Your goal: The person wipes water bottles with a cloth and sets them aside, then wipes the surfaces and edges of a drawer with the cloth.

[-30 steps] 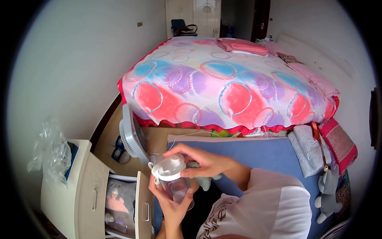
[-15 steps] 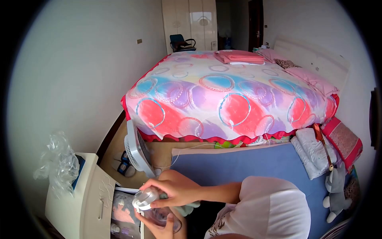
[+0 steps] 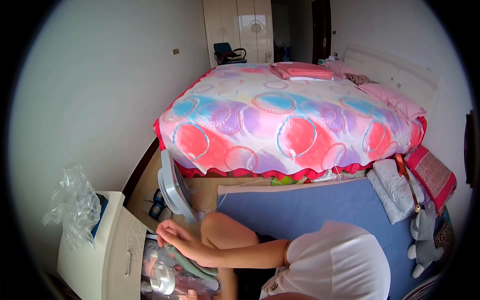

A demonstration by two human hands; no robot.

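My right hand (image 3: 182,242) reaches left over the pulled-out drawer, fingers curled. A grey-green cloth (image 3: 192,265) hangs in a strip from beneath this hand and appears gripped in it. Below, a clear cylindrical jar (image 3: 197,283) with a clear, white-edged lid (image 3: 163,279) lies on its side above the drawer. My left hand (image 3: 190,295) holds the jar from underneath; only some fingertips show at the bottom edge. Inside the drawer (image 3: 150,239) are plastic-wrapped items and a small bottle (image 3: 145,287), partly covered by the jar.
A cream cabinet (image 3: 95,270) stands at left, with a crumpled clear plastic bag (image 3: 77,210) on top. A white fan (image 3: 174,189) stands on the floor before the bed (image 3: 240,115). A blue mat (image 3: 295,205) lies beneath me, with folded bedding (image 3: 392,192) at right.
My right hand has left the jar's lid and moved up and left with the cloth. The jar has tipped onto its side and sunk lower, in my left hand.
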